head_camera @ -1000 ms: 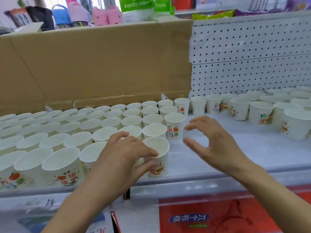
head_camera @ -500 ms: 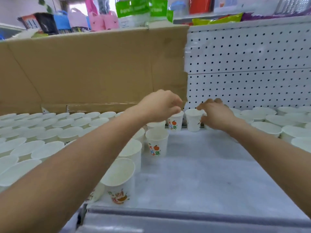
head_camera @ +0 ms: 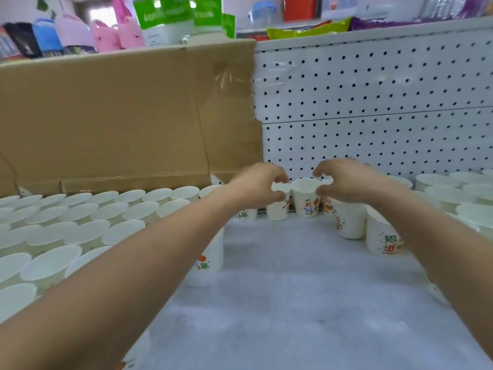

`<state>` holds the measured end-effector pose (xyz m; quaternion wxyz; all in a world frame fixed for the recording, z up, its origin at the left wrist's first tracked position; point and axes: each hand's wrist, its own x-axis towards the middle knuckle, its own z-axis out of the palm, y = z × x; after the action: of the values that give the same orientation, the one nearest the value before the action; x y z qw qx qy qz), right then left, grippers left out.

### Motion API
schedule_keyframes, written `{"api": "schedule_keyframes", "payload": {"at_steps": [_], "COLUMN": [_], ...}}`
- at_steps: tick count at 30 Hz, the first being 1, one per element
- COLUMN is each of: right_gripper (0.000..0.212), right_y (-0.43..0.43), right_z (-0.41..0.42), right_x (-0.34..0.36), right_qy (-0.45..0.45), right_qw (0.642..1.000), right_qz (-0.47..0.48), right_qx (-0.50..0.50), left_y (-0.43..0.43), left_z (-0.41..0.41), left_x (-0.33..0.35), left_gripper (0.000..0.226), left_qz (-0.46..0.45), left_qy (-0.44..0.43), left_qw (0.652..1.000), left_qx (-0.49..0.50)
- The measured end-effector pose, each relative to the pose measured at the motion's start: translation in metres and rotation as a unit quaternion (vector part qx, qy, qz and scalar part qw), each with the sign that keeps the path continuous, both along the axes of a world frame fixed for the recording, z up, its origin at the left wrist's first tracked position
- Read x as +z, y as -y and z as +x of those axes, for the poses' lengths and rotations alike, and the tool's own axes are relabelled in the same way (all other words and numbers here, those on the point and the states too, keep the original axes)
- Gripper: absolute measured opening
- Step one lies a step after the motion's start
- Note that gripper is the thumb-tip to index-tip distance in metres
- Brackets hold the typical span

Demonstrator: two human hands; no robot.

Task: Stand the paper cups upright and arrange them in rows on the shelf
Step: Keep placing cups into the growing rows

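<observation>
Much is hidden by the two bare forearms that cross the frame from the lower corners. The upper part of a white paper cup with an orange and green print [head_camera: 209, 263] is covered by the left forearm. The far end of the shelf is blurred by motion.

The left hand [head_camera: 256, 186] is curled over a small white paper cup with an orange print [head_camera: 277, 212], and its rim is pinched between thumb and fingers. This cup stands upright at the back of the pale grey shelf surface [head_camera: 293, 289], close to the white perforated back panel [head_camera: 373, 102]. The right hand [head_camera: 349, 182] is curled as well, and a scrap of white rim shows between its thumb and fingers. Whether anything is grasped there cannot be told, since whatever lies below is hidden behind the hand. Between the hands, just beside the pinched cup, an upright white paper cup with coloured printing [head_camera: 306, 202] is seen.

On the left, close rows of upright white paper cups [head_camera: 80, 228] are ranged before a brown cardboard sheet [head_camera: 120, 116], and only white insides show in their open mouths. On the right a looser group of white cups [head_camera: 464, 193] is gathered, with a white cup printed in green and red characters [head_camera: 384, 243] nearest. The pink and green packaged goods [head_camera: 165, 20] above are too blurred to be read
</observation>
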<state>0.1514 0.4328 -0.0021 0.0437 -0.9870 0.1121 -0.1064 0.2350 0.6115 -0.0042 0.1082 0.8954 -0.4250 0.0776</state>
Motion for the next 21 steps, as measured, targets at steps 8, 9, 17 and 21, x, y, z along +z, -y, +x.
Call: {"api": "schedule_keyframes", "payload": {"at_steps": [8, 9, 17, 21], "right_gripper": [0.049, 0.044, 0.013, 0.013], "right_y": [0.037, 0.038, 0.026, -0.015], "right_z": [-0.065, -0.068, -0.082, -0.104], "right_x": [0.028, 0.025, 0.001, 0.0], "right_qy": [-0.134, -0.145, -0.108, -0.054], "right_qw": [0.989, 0.988, 0.993, 0.991], "right_qz": [0.0, -0.008, -0.038, 0.018], "right_qx": [-0.06, -0.059, 0.03, 0.117], "left_y": [0.075, 0.081, 0.043, -0.029], "left_z": [-0.043, -0.043, -0.061, -0.091], "left_x": [-0.019, -0.022, -0.003, 0.01], "left_gripper": [0.045, 0.035, 0.009, 0.005], "left_qz": [-0.047, -0.033, -0.021, -0.027], "left_qy": [-0.112, -0.079, -0.048, -0.105], "left_qw": [0.986, 0.991, 0.996, 0.99], "left_qx": [-0.114, -0.108, -0.074, -0.089]}}
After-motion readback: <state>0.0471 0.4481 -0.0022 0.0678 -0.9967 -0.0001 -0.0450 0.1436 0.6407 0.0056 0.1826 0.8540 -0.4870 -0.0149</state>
